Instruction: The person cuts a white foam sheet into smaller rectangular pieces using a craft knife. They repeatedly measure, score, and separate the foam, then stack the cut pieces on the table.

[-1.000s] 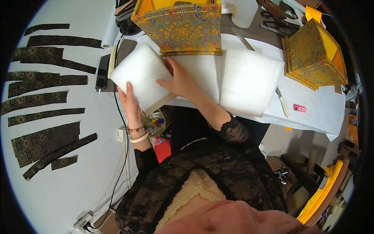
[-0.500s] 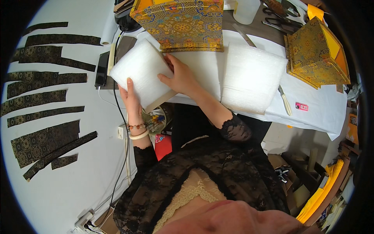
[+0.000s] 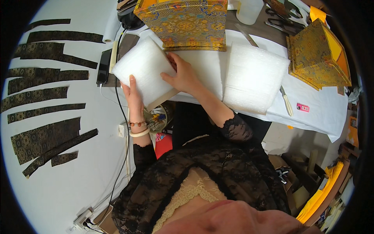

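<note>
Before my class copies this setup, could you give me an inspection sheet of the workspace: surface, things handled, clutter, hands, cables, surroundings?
Surface: dark tabletop, partly covered by a white sheet.
Things handled: white square foam-like block, held; second white foam-like block lies to its right.
Clutter: larger gold patterned box, smaller gold patterned box, cream-handled tool, small pink rectangular object.
Hands: left hand grips the held block's near left side; right hand its right side.
Cables: long black cable hangs at the left.
Surroundings: dark patterned fabric pieces on the white wall.
</note>
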A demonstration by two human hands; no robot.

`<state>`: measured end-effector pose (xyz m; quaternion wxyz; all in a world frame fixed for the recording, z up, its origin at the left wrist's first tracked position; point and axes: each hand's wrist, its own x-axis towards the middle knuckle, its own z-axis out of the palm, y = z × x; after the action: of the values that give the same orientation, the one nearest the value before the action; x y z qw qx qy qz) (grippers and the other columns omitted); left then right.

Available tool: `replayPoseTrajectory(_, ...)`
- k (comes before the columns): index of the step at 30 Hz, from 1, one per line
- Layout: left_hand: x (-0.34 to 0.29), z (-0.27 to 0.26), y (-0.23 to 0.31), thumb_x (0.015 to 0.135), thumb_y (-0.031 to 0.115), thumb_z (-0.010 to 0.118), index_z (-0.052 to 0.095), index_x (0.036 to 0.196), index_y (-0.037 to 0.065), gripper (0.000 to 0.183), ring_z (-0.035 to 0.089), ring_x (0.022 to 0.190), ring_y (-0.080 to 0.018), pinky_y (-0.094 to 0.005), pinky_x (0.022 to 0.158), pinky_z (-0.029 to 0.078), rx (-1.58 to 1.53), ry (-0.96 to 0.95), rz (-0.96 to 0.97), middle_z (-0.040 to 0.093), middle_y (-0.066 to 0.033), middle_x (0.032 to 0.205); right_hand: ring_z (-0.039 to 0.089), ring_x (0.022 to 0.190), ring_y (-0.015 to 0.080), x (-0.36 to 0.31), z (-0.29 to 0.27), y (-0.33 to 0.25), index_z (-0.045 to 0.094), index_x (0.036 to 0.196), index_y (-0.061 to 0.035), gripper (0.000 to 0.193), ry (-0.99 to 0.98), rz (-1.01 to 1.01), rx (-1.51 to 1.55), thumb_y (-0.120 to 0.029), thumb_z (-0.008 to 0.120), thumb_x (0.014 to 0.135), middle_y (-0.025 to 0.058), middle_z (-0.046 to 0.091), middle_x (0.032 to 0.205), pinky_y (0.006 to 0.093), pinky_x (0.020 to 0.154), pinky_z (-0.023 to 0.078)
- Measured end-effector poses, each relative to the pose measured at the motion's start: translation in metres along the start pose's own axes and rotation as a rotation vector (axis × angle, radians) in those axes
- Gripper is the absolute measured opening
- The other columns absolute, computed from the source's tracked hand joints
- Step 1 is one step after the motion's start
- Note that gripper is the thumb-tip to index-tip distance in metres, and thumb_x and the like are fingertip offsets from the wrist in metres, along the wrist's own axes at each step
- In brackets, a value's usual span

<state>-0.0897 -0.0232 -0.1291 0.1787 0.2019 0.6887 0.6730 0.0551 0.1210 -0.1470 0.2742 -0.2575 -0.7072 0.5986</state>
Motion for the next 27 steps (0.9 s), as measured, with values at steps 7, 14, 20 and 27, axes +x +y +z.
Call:
replayPoseTrajectory(7,0.004,-0.019,-0.005,0.108,0.034,0.049,0.037,0.151,0.002,0.055,0.049,0.131,-0.0227,-0.0387,0.112,0.039,-0.129,-0.087,-0.023,0.049,-0.0120,0.148,0.063,0.118,0.0340,0.005,0.010,0.021,0.045,0.143,0.0060,0.082,0.068,-0.082,0.065,-0.029,0.081,0.078,0.0242,0.062,0.131,0.0407,0.101,0.051)
replayPoseTrajectory(14,-0.047,-0.040,-0.027,0.104,0.030,0.048,0.058,0.124,0.001,0.037,0.062,0.102,-0.0176,-0.0343,0.091,0.051,-0.286,0.290,-0.209,0.066,-0.0078,0.114,0.061,0.123,0.0255,0.006,0.011,0.024,0.046,0.144,0.0041,0.074,0.039,-0.079,0.191,-0.020,0.081,0.083,0.0191,0.059,0.137,0.0353,0.103,0.049)
replayPoseTrajectory(20,-0.088,-0.016,-0.010,0.099,0.004,0.065,0.043,0.134,-0.001,0.042,0.065,0.104,-0.0147,-0.0280,0.090,0.052,-0.273,0.015,-0.005,0.071,-0.0125,0.115,0.065,0.104,0.0174,0.001,0.005,0.009,0.056,0.133,0.0027,0.058,-0.012,0.037,0.224,-0.021,0.082,0.086,0.0134,0.068,0.117,0.0310,0.092,0.053)
replayPoseTrajectory(27,-0.086,-0.025,-0.023,0.093,0.009,0.072,0.028,0.152,-0.001,0.075,0.055,0.126,-0.0229,-0.0362,0.106,0.045,0.196,0.027,0.030,0.047,-0.0204,0.146,0.063,0.113,0.0196,0.010,0.001,-0.009,0.049,0.142,0.0022,0.062,-0.008,0.004,0.115,-0.016,0.077,0.090,0.0155,0.064,0.129,0.0310,0.096,0.051)
